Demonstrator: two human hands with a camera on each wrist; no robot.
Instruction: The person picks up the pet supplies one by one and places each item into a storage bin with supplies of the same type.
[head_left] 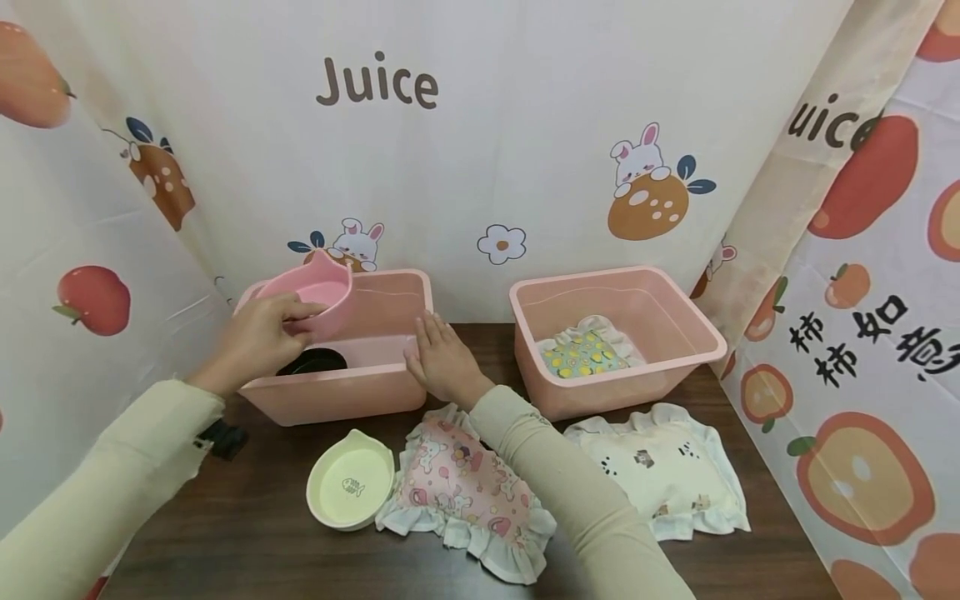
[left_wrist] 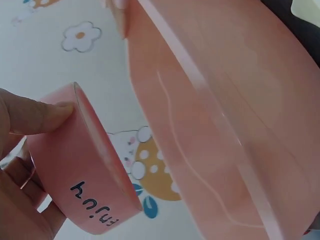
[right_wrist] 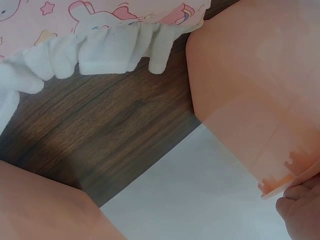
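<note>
My left hand grips a pink cat-eared bowl by its side, tilted above the left pink bin. Dark lettering marks the bowl's outside in the left wrist view, where the thumb lies near its rim. Inside that bin, below the left hand, sits a black bowl, partly hidden. At the bin's right edge my right hand holds the rim, thumb on the inner side and fingers over the edge; the right wrist view catches only part of those fingers.
A pale green bowl and a pink frilled pillow lie in front of the left bin. The right pink bin contains a lemon-print pillow. Before it lies a cream frilled pillow. Printed curtains enclose the table.
</note>
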